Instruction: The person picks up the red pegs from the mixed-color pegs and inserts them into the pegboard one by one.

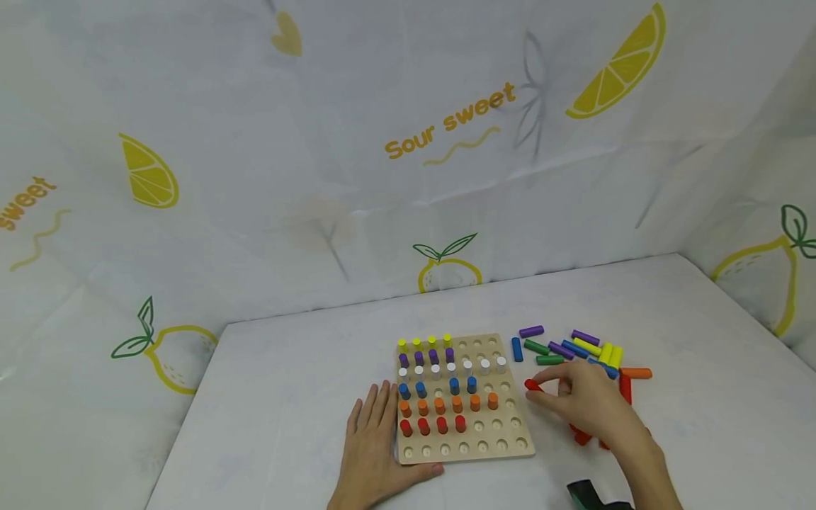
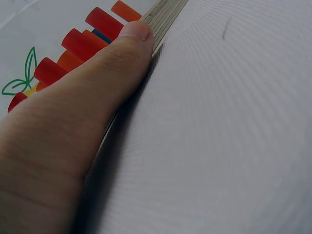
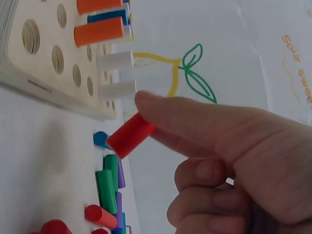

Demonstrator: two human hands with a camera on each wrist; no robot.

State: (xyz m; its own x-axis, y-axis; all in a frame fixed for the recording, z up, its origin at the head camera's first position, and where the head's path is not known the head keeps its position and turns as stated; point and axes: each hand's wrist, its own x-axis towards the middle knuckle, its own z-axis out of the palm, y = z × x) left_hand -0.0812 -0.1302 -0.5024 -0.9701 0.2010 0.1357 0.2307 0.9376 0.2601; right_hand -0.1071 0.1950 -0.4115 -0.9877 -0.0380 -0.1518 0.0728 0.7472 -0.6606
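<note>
A square wooden pegboard (image 1: 474, 455) lies on the table, with rows of yellow, purple, white, blue, orange and red pegs upright in its holes. The front row of holes holds no pegs. My left hand (image 1: 372, 448) lies along the board's left edge with its fingers straight, and the thumb (image 2: 131, 48) reaches along the front edge. To the right of the board, my right hand (image 1: 589, 397) pinches a red peg (image 3: 130, 135) between thumb and forefinger. That peg is held tilted, above the tabletop, while the other fingers curl into the palm.
Loose pegs lie right of the board: green (image 1: 537, 347), purple (image 1: 531, 331), yellow (image 1: 615, 356), orange (image 1: 636, 372), blue and red (image 1: 625, 388). Some red ones are partly behind my right hand. A black strap-like item (image 1: 586, 494) is at the front. Lemon-printed cloth (image 1: 287, 177) hangs behind.
</note>
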